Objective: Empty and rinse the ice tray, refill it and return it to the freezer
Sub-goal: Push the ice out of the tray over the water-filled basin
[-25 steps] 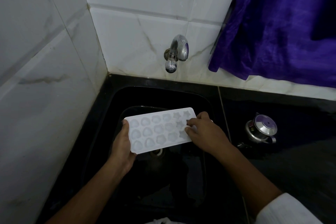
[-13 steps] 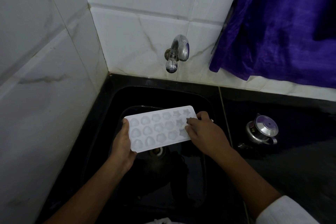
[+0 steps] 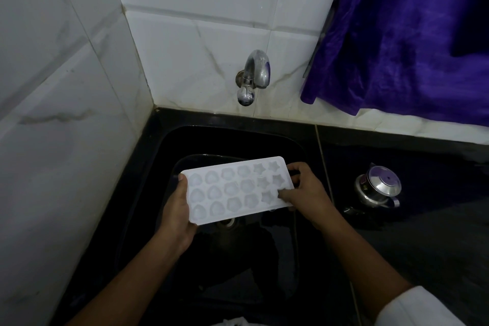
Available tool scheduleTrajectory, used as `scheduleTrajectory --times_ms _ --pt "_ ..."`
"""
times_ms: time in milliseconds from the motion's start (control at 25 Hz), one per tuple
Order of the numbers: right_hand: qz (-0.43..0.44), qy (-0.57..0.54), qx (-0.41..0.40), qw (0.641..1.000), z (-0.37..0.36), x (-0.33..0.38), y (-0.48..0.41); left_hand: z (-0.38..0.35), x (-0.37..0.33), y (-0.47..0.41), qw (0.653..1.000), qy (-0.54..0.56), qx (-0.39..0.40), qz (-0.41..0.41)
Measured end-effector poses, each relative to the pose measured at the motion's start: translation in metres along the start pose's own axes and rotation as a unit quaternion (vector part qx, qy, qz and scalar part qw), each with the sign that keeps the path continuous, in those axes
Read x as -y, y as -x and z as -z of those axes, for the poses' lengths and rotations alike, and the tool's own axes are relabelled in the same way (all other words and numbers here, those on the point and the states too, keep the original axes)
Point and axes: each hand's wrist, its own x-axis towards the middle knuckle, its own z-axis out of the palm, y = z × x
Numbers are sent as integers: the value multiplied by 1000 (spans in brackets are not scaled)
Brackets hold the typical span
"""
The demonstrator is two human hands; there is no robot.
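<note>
The white ice tray [image 3: 235, 189] is held cavity side up over the black sink [image 3: 158, 167], just below picture centre, its long axis running from 8 to 2 o'clock; the left hand [image 3: 176, 216] grips its 9 o'clock end, thumb on the rim and fingers curled beneath; the right hand [image 3: 304, 190] clasps the 3 o'clock end, thumb pressing by the star-shaped cavities, fingers round the far corner. A chrome tap [image 3: 254, 77] juts from the tiled wall at the tray's 12 o'clock; a purple cloth [image 3: 410, 34] hangs at 1 o'clock; a steel pot [image 3: 379, 188] sits on the dark counter at 3 o'clock.
</note>
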Motion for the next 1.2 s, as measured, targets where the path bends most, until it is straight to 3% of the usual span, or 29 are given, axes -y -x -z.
scheduleTrajectory --times_ms 200,360,600,1000,1200 --pt "144 130 -79 978 -4 -9 7 0 -1 1 1000 5 -10 -9" --pt "231 184 -43 954 3 -22 7 3 1 4 1000 5 -22 -12" --pt "213 222 41 950 13 -28 10 -3 7 13 999 7 -31 -20" --pt "198 264 63 942 34 -25 15 -20 25 30 997 34 -57 -25" --pt "173 234 52 955 31 -33 18 -29 38 37 995 58 -67 -40"
